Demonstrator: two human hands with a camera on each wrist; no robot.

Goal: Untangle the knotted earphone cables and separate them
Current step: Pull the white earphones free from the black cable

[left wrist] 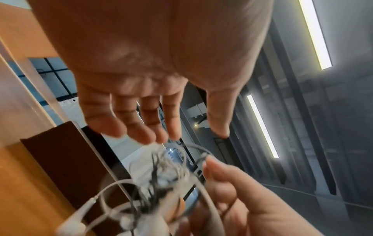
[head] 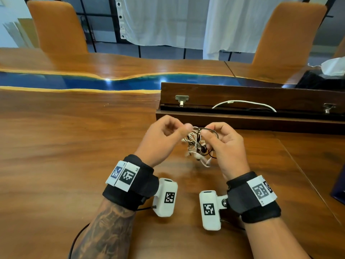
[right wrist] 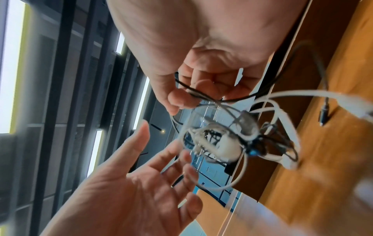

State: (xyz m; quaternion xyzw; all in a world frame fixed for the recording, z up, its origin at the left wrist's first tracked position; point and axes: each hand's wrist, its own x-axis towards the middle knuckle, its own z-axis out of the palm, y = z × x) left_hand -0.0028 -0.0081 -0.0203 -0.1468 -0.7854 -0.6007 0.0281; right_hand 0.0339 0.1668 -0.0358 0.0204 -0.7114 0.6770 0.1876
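The table (head: 65, 146) is in front of the person. Both hands are held up above it, near the middle. The left hand (head: 160, 141) is on the left and the right hand (head: 224, 144) is on the right. The knot of earphone cables (head: 197, 144) hangs between the two hands, above the table top. Behind the hands, on the table, is a long box (head: 242, 122) with its lid (head: 242, 94) standing up at the back. A cable (head: 244, 102) lies along the inside of the box. Behind the table are two chairs, one chair (head: 57, 27) far left and the other chair (head: 285, 32) far right.
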